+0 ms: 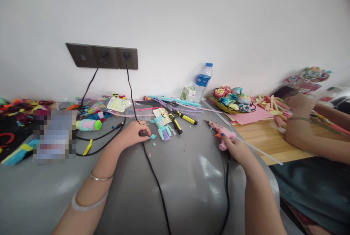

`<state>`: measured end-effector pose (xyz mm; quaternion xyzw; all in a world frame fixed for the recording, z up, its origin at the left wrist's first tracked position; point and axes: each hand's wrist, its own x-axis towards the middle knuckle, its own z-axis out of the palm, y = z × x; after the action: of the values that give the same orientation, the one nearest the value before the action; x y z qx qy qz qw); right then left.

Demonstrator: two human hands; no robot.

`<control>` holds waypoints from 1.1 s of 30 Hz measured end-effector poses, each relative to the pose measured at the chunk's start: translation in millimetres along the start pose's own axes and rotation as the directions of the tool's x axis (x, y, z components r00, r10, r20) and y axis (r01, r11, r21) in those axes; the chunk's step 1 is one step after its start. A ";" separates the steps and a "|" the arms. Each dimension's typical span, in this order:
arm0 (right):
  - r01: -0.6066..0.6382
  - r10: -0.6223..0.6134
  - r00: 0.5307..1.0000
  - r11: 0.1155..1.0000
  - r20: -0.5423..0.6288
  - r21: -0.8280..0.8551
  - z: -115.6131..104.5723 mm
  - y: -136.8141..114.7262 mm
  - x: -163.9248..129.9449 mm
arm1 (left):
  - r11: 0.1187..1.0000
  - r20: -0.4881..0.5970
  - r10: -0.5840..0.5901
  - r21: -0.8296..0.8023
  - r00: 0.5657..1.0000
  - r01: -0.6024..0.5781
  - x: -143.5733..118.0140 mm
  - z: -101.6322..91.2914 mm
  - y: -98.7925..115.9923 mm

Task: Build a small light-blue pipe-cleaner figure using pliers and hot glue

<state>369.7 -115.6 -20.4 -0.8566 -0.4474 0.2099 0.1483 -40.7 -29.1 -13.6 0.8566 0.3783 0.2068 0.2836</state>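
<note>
— Two hands of yours are on the grey table [186,191], which takes up most of the view. What comes after it in size?

— At your right, a co-worker's arm [311,140] rests on the wooden table [262,140], near the basket of fabric roses [232,100]. A water bottle [202,81] stands upright by the wall.

— And what does your right hand have?

— Your right hand [237,151] is clamped around the grip of the pink glue gun [221,131], nozzle pointing left and away from you, its black cord dropping off the table edge near you.

— Your left?

— Your left hand [133,133] lies palm down, fingers curled loosely together, fingertips touching a small teal piece [153,136]. Whether it pinches the piece, you cannot tell. Just beside it lies a teal and lilac pipe-cleaner figure [164,131], with yellow-handled pliers [175,124] next to that.
</note>
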 end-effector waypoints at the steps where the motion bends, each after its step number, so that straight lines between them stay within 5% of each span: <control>1: 0.002 -0.002 1.000 1.000 -0.001 0.003 0.0 0.0 -0.3 | 1.000 0.000 0.002 0.000 1.000 -0.002 0.2 0.6 -0.4; 17: -0.003 0.003 1.000 1.000 0.005 -0.016 -2.8 -4.9 -5.5 | 1.000 -0.026 0.030 0.003 0.999 -0.030 -0.2 3.0 4.3; 25: -0.040 0.040 0.998 0.999 0.039 0.005 -6.2 -11.1 -11.7 | 0.989 -0.206 0.136 0.082 0.969 -0.122 -4.2 -9.4 7.5; 33: -0.065 0.066 0.997 0.997 0.040 -0.032 -5.9 -10.5 -9.8 | 0.967 -0.359 0.207 0.218 0.910 -0.134 7.1 6.2 13.3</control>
<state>360.2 -118.2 -8.4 -0.8684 -0.4253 0.2255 0.1191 -25.7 -33.0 -8.7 0.8531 0.3673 0.3557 0.1034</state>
